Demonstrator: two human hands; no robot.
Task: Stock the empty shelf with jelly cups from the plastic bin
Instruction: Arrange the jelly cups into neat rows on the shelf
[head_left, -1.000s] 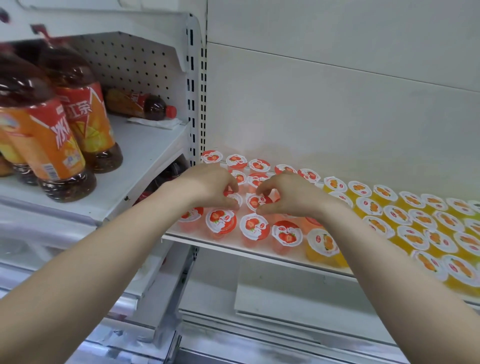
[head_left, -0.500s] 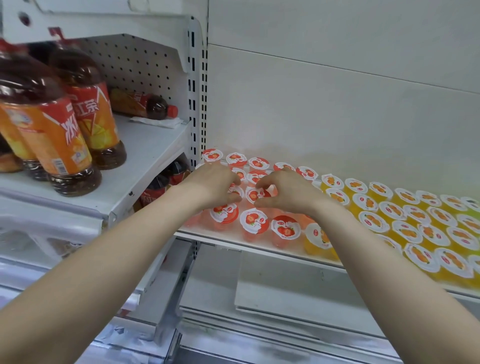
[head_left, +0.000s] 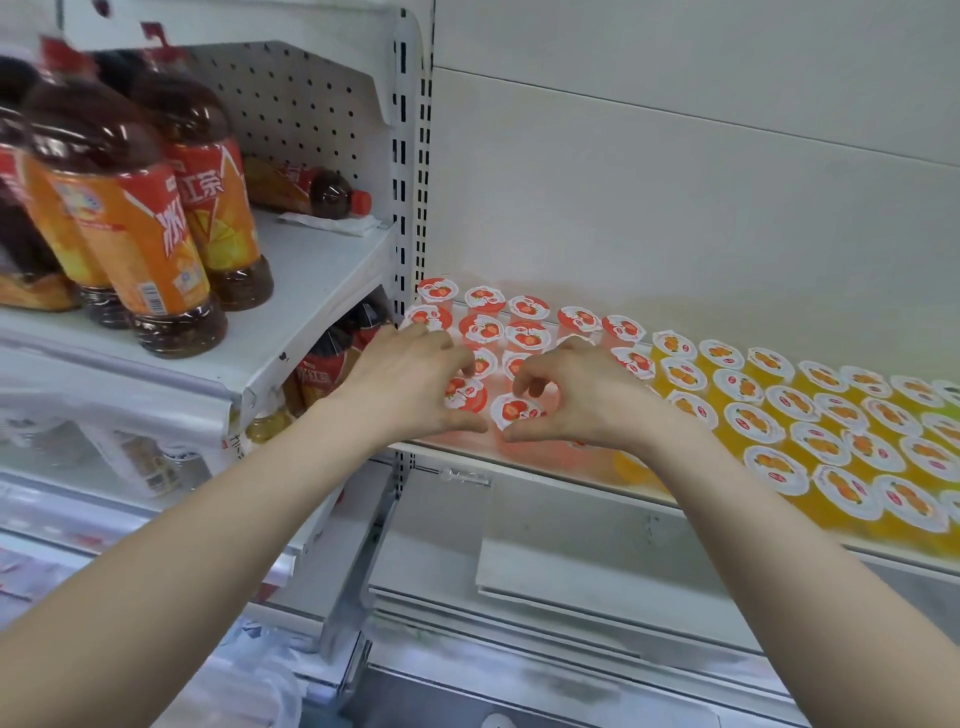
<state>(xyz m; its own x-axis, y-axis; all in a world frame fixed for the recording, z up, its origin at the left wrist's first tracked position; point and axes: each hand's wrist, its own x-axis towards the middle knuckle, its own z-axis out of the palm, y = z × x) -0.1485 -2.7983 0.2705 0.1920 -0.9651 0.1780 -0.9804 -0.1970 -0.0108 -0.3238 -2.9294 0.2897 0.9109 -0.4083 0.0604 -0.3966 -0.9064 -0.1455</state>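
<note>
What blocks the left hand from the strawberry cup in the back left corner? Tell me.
Probably nothing, so yes: the left hand, curled round a front cup, sits short of the corner cup; only low cups lie between.

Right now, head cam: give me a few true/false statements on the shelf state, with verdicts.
1. The red-lidded strawberry jelly cups fill the left end of the white metal shelf. True.
2. The orange-lidded yellow jelly cups lie left of the red ones. False: they lie to the right.
3. Both hands are at red-lidded cups. True: the left hand and the right hand each curl their fingers round one near the front.
4. All the brown tea bottles with orange labels stand upright. False: one at the back lies on its side.
</note>
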